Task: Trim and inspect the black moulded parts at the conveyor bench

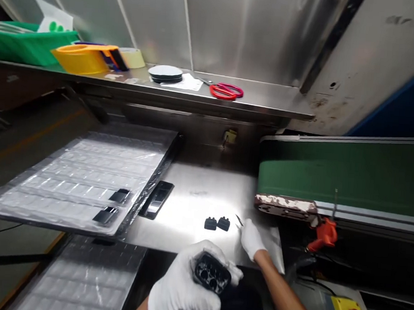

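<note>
Gloved left hand (182, 287) closed around a black plastic housing (212, 273), gloved right hand (252, 239) pinching small tweezers (239, 220), two small black parts (217, 223) just left of the tweezer tip on the steel table (196, 197), clear blister tray (79, 178) far left

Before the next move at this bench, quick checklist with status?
1. Left hand has a firm grip on the black housing: ok, fingers wrap it.
2. Right hand holds the tweezers: ok, tips point at the bench.
3. Two small black parts within reach on the steel bench: ok, just left of the tweezers.
4. Clear tray has free pockets: ok, only two black pieces loaded.
5. Housing cavities clean: cannot tell.
</note>
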The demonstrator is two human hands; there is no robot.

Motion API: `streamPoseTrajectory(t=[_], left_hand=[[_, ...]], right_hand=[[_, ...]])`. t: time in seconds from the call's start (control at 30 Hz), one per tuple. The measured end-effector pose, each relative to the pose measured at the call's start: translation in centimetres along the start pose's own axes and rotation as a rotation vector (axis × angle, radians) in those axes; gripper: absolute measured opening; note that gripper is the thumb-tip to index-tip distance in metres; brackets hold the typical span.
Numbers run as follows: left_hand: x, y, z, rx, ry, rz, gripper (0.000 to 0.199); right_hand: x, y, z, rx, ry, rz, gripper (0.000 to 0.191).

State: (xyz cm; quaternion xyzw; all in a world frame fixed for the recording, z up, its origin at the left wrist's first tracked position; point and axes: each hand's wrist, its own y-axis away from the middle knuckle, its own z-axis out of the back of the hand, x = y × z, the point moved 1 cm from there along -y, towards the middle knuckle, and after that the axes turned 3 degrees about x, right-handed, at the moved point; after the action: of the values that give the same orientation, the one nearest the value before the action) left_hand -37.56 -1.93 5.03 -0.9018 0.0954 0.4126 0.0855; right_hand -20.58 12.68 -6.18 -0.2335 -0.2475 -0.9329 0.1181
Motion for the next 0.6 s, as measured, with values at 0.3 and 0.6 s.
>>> streamPoseTrajectory(t=[0.3, 0.6], left_hand=[[-1.9, 0.6, 3.2, 0.089, -0.156, -0.144, 0.048], [-3.2, -0.5, 2.0, 0.164, -0.313, -0.133, 0.044]], right_hand=[[13.1, 14.8, 10.4, -0.349, 0.439, 0.864, 0.037], [16.0, 15.6, 10.3, -0.408, 0.826, 0.739, 0.04]])
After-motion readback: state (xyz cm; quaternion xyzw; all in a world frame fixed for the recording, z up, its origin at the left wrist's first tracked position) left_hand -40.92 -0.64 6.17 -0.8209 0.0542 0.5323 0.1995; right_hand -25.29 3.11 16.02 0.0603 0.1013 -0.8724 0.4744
